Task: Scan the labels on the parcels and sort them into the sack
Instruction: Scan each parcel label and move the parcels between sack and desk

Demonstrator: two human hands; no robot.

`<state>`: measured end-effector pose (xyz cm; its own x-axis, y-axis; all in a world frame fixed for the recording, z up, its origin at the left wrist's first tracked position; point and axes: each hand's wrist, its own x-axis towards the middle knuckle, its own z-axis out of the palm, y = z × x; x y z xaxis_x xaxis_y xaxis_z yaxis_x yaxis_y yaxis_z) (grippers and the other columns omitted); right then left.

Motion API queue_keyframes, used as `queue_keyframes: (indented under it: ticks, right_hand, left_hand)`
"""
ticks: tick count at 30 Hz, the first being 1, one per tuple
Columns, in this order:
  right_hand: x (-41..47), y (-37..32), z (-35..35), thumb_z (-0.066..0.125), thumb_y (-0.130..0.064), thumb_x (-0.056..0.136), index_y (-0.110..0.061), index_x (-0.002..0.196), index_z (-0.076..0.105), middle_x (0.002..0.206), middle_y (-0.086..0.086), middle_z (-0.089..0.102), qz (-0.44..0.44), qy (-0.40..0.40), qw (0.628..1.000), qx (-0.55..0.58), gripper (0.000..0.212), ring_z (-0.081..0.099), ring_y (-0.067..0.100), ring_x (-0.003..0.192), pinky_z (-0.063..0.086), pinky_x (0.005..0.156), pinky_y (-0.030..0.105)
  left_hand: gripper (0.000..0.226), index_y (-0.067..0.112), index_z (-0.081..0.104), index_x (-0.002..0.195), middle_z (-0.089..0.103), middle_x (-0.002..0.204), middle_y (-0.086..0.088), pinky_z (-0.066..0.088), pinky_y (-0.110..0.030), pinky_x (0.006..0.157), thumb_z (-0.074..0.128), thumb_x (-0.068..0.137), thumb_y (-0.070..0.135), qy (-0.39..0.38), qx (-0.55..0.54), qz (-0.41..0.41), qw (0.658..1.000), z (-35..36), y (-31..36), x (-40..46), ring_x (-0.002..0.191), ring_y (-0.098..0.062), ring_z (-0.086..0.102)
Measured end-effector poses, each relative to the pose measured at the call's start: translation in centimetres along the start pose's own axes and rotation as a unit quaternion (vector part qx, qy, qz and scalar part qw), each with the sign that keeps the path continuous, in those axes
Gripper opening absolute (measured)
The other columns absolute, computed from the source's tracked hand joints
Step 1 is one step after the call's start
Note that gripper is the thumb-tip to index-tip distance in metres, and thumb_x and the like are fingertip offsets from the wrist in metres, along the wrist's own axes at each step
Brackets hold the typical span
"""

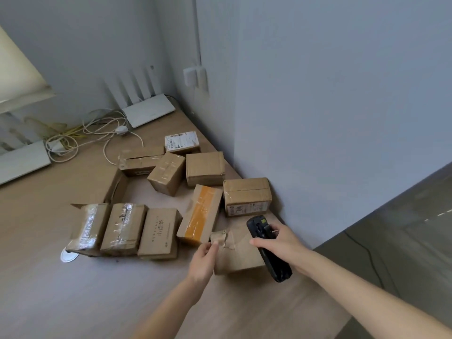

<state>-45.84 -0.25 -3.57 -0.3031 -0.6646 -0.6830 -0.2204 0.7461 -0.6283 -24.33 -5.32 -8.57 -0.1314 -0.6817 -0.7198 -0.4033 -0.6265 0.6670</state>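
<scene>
The left hand [204, 259] pinches the near parcel's [236, 255] torn corner flap on the bench [49, 277], while the right hand's [278, 243] grip clasps the black scanner [267, 248] above it; no label shows on top, so a scan may miss, or the flap may tear

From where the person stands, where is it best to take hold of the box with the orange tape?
Probably by its two long sides, coming from above. The box with the orange tape lies tilted, its near end against the parcel the left hand grips. Its long sides look free; the neighbouring boxes stand slightly apart.
</scene>
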Motion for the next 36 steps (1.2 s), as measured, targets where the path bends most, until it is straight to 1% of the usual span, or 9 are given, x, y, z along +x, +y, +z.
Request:
queue_keyframes:
  ticks: [4, 8, 13, 17, 19, 21, 25, 31, 36]
  right_hand:
    - [-2.9, -0.7, -1.0, 0.087, -0.047, 0.078, -0.024, 0.138, 0.049, 0.118, -0.006, 0.063, -0.009, 0.023, 0.999, 0.028, 0.075, 0.064, 0.015, 0.108, 0.053, 0.095, 0.034]
    - [-7.9, -1.3, -0.8, 0.085, -0.044, 0.081, -0.020, 0.141, 0.048, 0.123, -0.003, 0.061, -0.047, 0.044, 0.998, 0.021, 0.074, 0.062, 0.017, 0.112, 0.050, 0.092, 0.032]
    - [-16.3, -1.9, 0.2, 0.088, -0.042, 0.079, -0.020, 0.140, 0.049, 0.121, -0.005, 0.061, -0.109, 0.066, 0.992, 0.014, 0.075, 0.063, 0.015, 0.110, 0.051, 0.093, 0.031]
    - [-23.7, -2.5, 2.0, 0.092, -0.052, 0.066, -0.017, 0.141, 0.051, 0.121, 0.000, 0.066, -0.148, 0.073, 0.986, 0.021, 0.092, 0.067, 0.019, 0.107, 0.056, 0.086, 0.032]
    - [-27.2, -2.8, 3.2, 0.090, -0.060, 0.056, -0.020, 0.137, 0.053, 0.118, 0.001, 0.069, -0.164, 0.071, 0.983, 0.031, 0.097, 0.069, 0.020, 0.104, 0.055, 0.077, 0.030]
    - [-30.8, -3.2, 4.6, 0.091, -0.049, 0.069, -0.022, 0.132, 0.054, 0.115, 0.000, 0.069, -0.179, 0.062, 0.981, 0.039, 0.078, 0.069, 0.018, 0.103, 0.054, 0.074, 0.029]
    - [-36.3, -3.8, 6.8, 0.093, -0.044, 0.069, -0.028, 0.127, 0.051, 0.118, -0.005, 0.065, -0.200, 0.056, 0.978, 0.033, 0.073, 0.067, 0.018, 0.107, 0.054, 0.076, 0.028]
    - [-41.9, -5.1, 8.6, 0.092, -0.057, 0.041, -0.026, 0.132, 0.055, 0.126, -0.006, 0.067, -0.243, 0.033, 0.969, 0.006, 0.103, 0.066, 0.013, 0.113, 0.053, 0.095, 0.030]
    - [-45.0, -7.1, 10.2, 0.096, -0.052, 0.044, -0.029, 0.124, 0.061, 0.122, -0.006, 0.071, -0.281, -0.013, 0.959, -0.023, 0.091, 0.068, 0.008, 0.112, 0.053, 0.104, 0.032]
  left_hand:
    - [0.035, 0.022, 0.058, 0.108, 0.065, 0.111, -0.001, 0.052, -0.043, 0.094, 0.050, 0.098, 0.055, 0.018, -0.031, 0.032, 0.999, -0.7, 0.5, -2.3, 0.104, -0.021, 0.062]
    - [0.039, 0.013, 0.058, 0.100, 0.067, 0.106, -0.009, 0.054, -0.048, 0.095, 0.055, 0.097, 0.051, 0.043, -0.043, 0.083, 0.995, -1.9, 0.8, -6.4, 0.100, -0.025, 0.063]
    - [0.037, 0.021, 0.050, 0.135, 0.063, 0.121, -0.002, 0.052, -0.032, 0.086, 0.059, 0.100, 0.031, -0.001, -0.083, 0.149, 0.985, -5.4, 0.7, -14.0, 0.106, -0.016, 0.060]
    - [0.029, 0.025, 0.053, 0.127, 0.063, 0.111, 0.002, 0.048, -0.023, 0.074, 0.057, 0.099, 0.017, -0.025, -0.088, 0.200, 0.976, -9.3, -0.2, -21.3, 0.099, -0.012, 0.060]
    - [0.024, 0.018, 0.055, 0.123, 0.064, 0.114, -0.004, 0.053, -0.029, 0.080, 0.057, 0.100, 0.022, -0.013, -0.106, 0.215, 0.971, -11.2, -0.9, -24.4, 0.102, -0.018, 0.062]
    - [0.022, 0.017, 0.055, 0.112, 0.064, 0.112, -0.007, 0.054, -0.034, 0.083, 0.056, 0.100, 0.036, 0.007, -0.127, 0.228, 0.965, -12.8, -1.4, -27.6, 0.102, -0.022, 0.064]
    - [0.033, 0.014, 0.057, 0.103, 0.068, 0.102, -0.010, 0.050, -0.031, 0.072, 0.061, 0.096, 0.045, 0.042, -0.141, 0.258, 0.955, -15.8, -2.5, -32.7, 0.089, -0.021, 0.063]
    - [0.035, 0.028, 0.061, 0.128, 0.066, 0.126, 0.004, 0.049, -0.037, 0.104, 0.070, 0.094, 0.030, 0.011, -0.155, 0.295, 0.943, -20.1, -2.9, -39.0, 0.118, -0.014, 0.059]
    - [0.034, 0.041, 0.064, 0.123, 0.074, 0.106, 0.008, 0.048, -0.026, 0.063, 0.067, 0.094, 0.024, 0.013, -0.190, 0.308, 0.932, -23.2, -3.1, -43.2, 0.087, -0.010, 0.067]
